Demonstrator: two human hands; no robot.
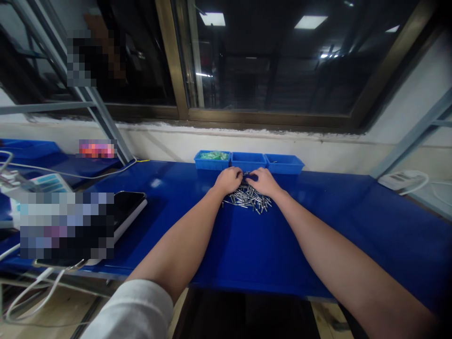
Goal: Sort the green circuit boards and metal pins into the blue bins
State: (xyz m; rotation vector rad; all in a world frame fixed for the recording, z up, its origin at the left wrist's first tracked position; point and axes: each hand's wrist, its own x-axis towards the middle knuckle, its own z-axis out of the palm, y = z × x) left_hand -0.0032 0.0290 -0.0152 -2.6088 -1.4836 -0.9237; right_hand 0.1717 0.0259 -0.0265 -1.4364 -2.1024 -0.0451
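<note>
A loose pile of thin silvery metal pieces that look like blind rivets lies on the blue tabletop. My left hand rests at the pile's far left side, fingers curled inward and close together; whatever they may hold is too small to make out. Opposite it, at the far right side, my right hand is bent over the pieces with a gap between thumb and forefinger. Just behind the hands stand three blue bins: the left bin holds green packets, the middle bin is partly hidden, and the right bin has a small piece inside.
At the left, a phone-like black device lies on a light block, partly blurred out, with white cables hanging below. A white power strip sits at the right. Grey metal posts rise near the window wall.
</note>
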